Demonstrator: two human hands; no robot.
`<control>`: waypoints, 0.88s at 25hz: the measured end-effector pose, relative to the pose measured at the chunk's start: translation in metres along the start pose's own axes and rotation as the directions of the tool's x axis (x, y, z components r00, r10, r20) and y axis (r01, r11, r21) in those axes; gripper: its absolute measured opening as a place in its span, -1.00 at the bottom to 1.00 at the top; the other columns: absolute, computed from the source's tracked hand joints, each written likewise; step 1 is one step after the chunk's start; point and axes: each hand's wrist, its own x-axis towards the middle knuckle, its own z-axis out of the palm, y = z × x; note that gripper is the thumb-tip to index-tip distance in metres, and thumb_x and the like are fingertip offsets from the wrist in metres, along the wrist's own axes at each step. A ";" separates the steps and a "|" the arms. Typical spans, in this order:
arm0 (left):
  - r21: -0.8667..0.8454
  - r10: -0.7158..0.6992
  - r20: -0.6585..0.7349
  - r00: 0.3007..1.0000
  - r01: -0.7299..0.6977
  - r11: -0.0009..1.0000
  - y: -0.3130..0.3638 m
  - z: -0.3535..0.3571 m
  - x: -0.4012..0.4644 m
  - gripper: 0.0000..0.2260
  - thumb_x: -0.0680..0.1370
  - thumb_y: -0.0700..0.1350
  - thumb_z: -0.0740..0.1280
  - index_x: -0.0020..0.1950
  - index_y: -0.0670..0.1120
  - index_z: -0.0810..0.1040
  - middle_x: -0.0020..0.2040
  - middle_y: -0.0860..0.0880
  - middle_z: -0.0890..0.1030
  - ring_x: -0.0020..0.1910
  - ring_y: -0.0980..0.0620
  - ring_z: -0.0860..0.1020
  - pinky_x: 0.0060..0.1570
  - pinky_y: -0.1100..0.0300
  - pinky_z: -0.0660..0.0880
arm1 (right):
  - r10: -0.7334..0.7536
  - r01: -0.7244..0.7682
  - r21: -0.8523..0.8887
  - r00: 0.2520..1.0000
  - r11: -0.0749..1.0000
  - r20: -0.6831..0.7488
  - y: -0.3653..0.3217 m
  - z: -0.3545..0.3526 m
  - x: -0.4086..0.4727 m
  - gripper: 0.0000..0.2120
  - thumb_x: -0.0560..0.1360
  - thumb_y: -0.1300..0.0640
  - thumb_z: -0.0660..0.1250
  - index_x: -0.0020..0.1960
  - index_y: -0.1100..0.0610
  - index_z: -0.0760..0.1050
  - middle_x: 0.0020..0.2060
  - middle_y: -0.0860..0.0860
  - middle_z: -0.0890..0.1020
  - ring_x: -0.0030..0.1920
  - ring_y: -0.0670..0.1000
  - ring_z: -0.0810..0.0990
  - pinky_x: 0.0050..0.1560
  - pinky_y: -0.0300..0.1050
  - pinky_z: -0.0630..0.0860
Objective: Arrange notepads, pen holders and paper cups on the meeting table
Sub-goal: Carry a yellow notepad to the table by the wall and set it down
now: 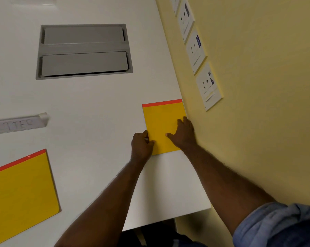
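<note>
Rolled-up blue sleeve (pixel 279 227) is filling the near right corner. Both hands are working the yellow notepad (pixel 162 122) at the white table's (pixel 97 97) right edge, against the wall: right hand (pixel 183 133) is pressing flat, fingers spread; left hand (pixel 141 145) is pinching its left edge. Second notepad (pixel 20 193) is lying near left.

Office meeting room: white table (pixel 97 97), built-in cable box (pixel 83 50), wall sockets (pixel 195 49).
</note>
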 end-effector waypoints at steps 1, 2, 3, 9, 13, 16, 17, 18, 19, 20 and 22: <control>0.016 -0.014 0.021 1.000 0.014 1.000 0.000 0.002 0.001 -0.64 0.48 -0.04 0.39 0.23 -0.15 0.55 0.05 -0.17 0.61 0.04 -0.11 0.58 0.05 0.01 0.52 | 0.003 -0.004 0.007 1.000 1.000 0.004 0.002 0.000 -0.001 -0.14 0.49 -0.19 0.33 0.54 0.25 0.03 0.55 0.21 0.00 0.55 0.18 -0.05 0.51 0.05 -0.07; 0.025 -0.028 0.038 0.999 0.027 0.999 0.001 0.005 0.002 -0.58 0.49 0.00 0.38 0.27 -0.18 0.52 0.09 -0.19 0.58 0.07 -0.12 0.56 0.07 0.02 0.51 | 0.005 -0.005 0.003 1.000 1.000 0.008 0.003 0.000 -0.002 -0.14 0.50 -0.18 0.32 0.54 0.26 0.00 0.55 0.22 -0.02 0.55 0.17 -0.06 0.51 0.03 -0.09; 0.029 -0.031 0.049 0.998 0.029 0.999 0.001 0.006 0.003 -0.54 0.48 0.05 0.37 0.27 -0.20 0.50 0.12 -0.21 0.56 0.09 -0.15 0.56 0.08 0.00 0.52 | 0.000 0.000 -0.005 1.000 1.000 0.010 0.005 0.000 -0.004 -0.14 0.51 -0.17 0.31 0.54 0.27 -0.02 0.55 0.22 -0.03 0.55 0.17 -0.07 0.51 0.02 -0.09; -0.030 -0.073 0.011 0.997 0.074 0.997 0.006 -0.014 -0.009 -0.39 0.47 -0.02 0.45 0.45 -0.17 0.32 0.25 -0.13 0.43 0.06 -0.06 0.52 0.03 0.14 0.46 | 0.000 0.002 0.068 0.999 0.998 -0.037 0.000 0.001 -0.014 -0.18 0.50 -0.09 0.36 0.54 0.24 0.04 0.54 0.21 0.07 0.53 0.19 0.03 0.49 0.07 0.05; 0.030 -0.005 -0.172 0.985 0.010 1.000 -0.024 -0.076 -0.043 -0.47 0.47 -0.11 0.44 0.40 -0.09 0.38 0.25 -0.11 0.44 0.16 -0.09 0.50 0.11 0.02 0.51 | -0.101 0.140 0.214 0.978 0.967 -0.185 -0.047 0.023 -0.041 -0.35 0.45 0.08 0.44 0.45 0.22 0.27 0.44 0.21 0.29 0.44 0.23 0.24 0.37 0.16 0.30; 0.120 -0.017 -0.305 0.952 0.056 0.991 -0.064 -0.136 -0.072 -0.53 0.45 -0.12 0.43 0.34 -0.07 0.44 0.22 -0.10 0.47 0.18 -0.11 0.49 0.14 -0.06 0.50 | -0.242 0.298 0.255 0.943 0.920 -0.230 -0.097 0.050 -0.070 -0.45 0.41 0.13 0.48 0.33 0.25 0.41 0.28 0.22 0.45 0.29 0.26 0.41 0.24 0.17 0.42; 0.133 -0.037 -0.346 0.937 0.088 0.987 -0.079 -0.155 -0.081 -0.53 0.44 -0.13 0.45 0.33 -0.09 0.46 0.21 -0.12 0.49 0.18 -0.13 0.49 0.15 -0.05 0.49 | -0.277 0.327 0.274 0.938 0.904 -0.208 -0.113 0.059 -0.080 -0.46 0.40 0.13 0.49 0.31 0.25 0.43 0.26 0.21 0.46 0.27 0.25 0.43 0.22 0.16 0.43; 0.141 -0.069 -0.392 0.917 0.135 0.981 -0.097 -0.175 -0.091 -0.53 0.43 -0.13 0.46 0.31 -0.11 0.47 0.20 -0.15 0.51 0.17 -0.16 0.50 0.15 -0.05 0.47 | -0.313 0.353 0.294 0.934 0.889 -0.173 -0.132 0.070 -0.091 -0.47 0.40 0.13 0.49 0.31 0.24 0.43 0.24 0.20 0.47 0.26 0.25 0.43 0.22 0.16 0.42; 0.152 -0.105 -0.436 0.894 0.188 0.970 -0.114 -0.194 -0.101 -0.54 0.42 -0.11 0.46 0.30 -0.13 0.49 0.19 -0.18 0.52 0.17 -0.19 0.50 0.15 -0.05 0.46 | -0.347 0.374 0.310 0.927 0.874 -0.139 -0.149 0.080 -0.101 -0.46 0.40 0.12 0.49 0.31 0.24 0.43 0.23 0.19 0.47 0.26 0.24 0.43 0.23 0.16 0.42; 0.155 -0.146 -0.472 0.869 0.245 0.957 -0.132 -0.210 -0.111 -0.53 0.41 -0.08 0.46 0.29 -0.14 0.49 0.19 -0.20 0.53 0.18 -0.22 0.49 0.15 -0.06 0.45 | -0.377 0.391 0.322 0.920 0.862 -0.108 -0.165 0.091 -0.110 -0.45 0.40 0.11 0.49 0.31 0.24 0.42 0.23 0.19 0.47 0.26 0.24 0.42 0.25 0.16 0.40; 0.130 -0.233 -0.519 0.822 0.346 0.929 -0.166 -0.239 -0.132 -0.50 0.40 -0.05 0.45 0.30 -0.15 0.49 0.20 -0.23 0.52 0.20 -0.26 0.47 0.16 -0.07 0.42 | -0.430 0.420 0.327 0.902 0.846 -0.045 -0.195 0.110 -0.128 -0.41 0.41 0.06 0.48 0.34 0.24 0.39 0.25 0.18 0.45 0.28 0.22 0.40 0.27 0.13 0.36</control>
